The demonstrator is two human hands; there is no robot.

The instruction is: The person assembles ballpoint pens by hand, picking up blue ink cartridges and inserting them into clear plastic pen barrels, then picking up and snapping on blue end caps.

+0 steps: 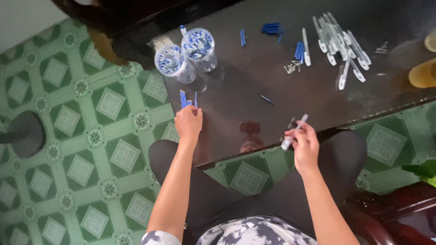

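- Left hand [188,123] closed round a small bunch of thin blue refills [184,98]; fingers curled, knuckles up. The refills stand out past the fingertips, long axis running near-to-far, tips pointing toward the far side of the table.
- Hand sits at the near left corner of the dark glossy table [254,81], close to its left edge, where the top gives way to floor.
- Right hand [305,144] pinches a clear white pen barrel [294,132] between thumb and fingers. Barrel lies on a slant: lower end near and left, upper end far and right, rising out above the fingers.
- This hand hangs right over the near table edge, above the lap.
- Between the two hands: bare table top, reflective, nothing lying on it.
- Just beyond that, one loose blue refill [267,99] lies alone, slanted.
- Far of the left hand: two clear plastic cups [186,56] side by side, touching or nearly so, both holding small blue and white parts.
- Far middle: scattered blue pieces [271,28], a few singles and a small pile.
- Far right: heap of clear white pen barrels with clips [340,43], criss-crossed; a little cluster of metal springs [293,67] near it on the left.
- Open dark surface runs from the right hand out to that heap.
- Left of the table: green patterned floor tiles [77,136].
- Person seated, knees in dark trousers tucked under the near edge.
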